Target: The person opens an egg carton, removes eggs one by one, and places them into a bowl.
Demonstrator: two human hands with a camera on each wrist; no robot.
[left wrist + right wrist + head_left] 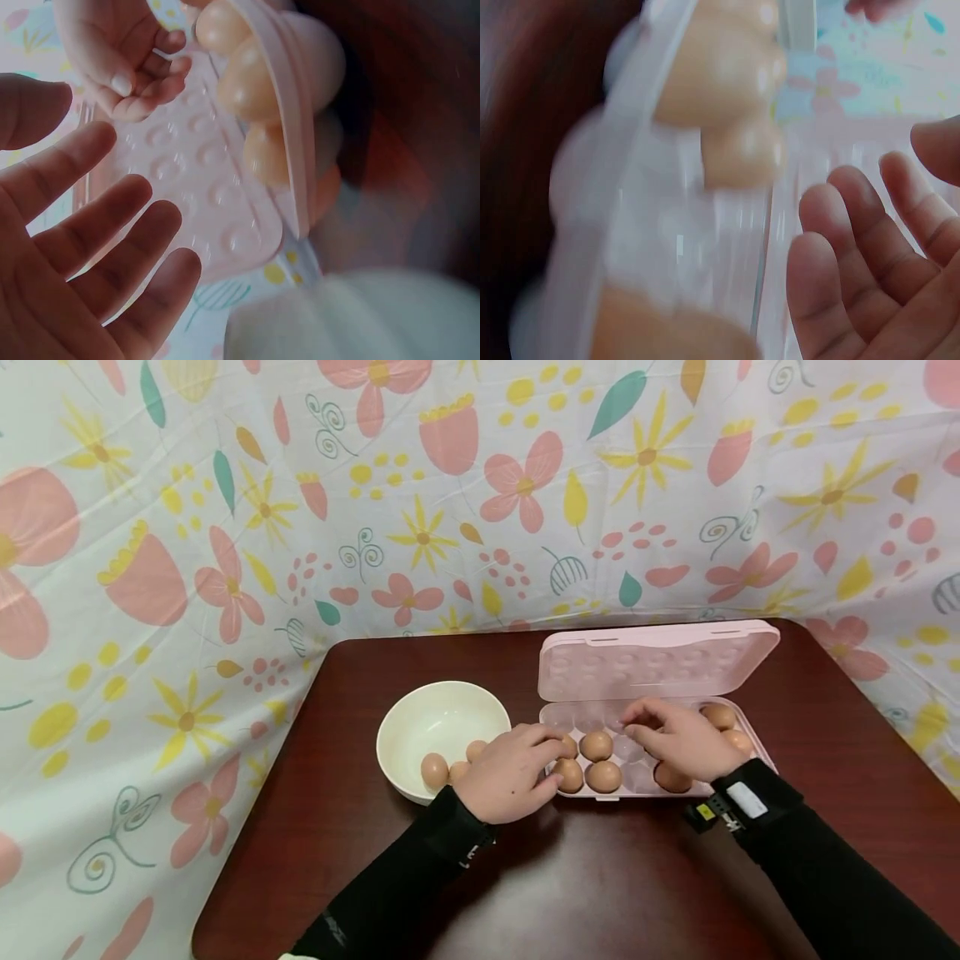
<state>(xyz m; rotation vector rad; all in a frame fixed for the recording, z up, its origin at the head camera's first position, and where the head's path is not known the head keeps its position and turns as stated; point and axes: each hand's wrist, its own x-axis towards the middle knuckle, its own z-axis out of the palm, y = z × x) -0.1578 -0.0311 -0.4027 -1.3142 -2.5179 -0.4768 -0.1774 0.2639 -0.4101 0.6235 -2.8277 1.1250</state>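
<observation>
A pink egg carton (637, 781) lies open on the table with brown eggs (603, 777) in several cups at both ends. Bare cups show in its middle. My left hand (510, 777) is over the carton's left end beside the bowl, its fingers spread and nothing in them in the left wrist view. Above the middle cups is my right hand (682, 739), fingers loosely bent and holding nothing; its palm (907, 330) shows in the right wrist view. Part of the right-end eggs is hidden under this hand.
A cream bowl (442, 714) with a few brown eggs (434, 771) inside stands left of the carton. The carton's raised lid (652, 668) leans back behind it. Dark red table (337, 827) edges curve at the corners, and a flowered cloth (450, 527) hangs behind.
</observation>
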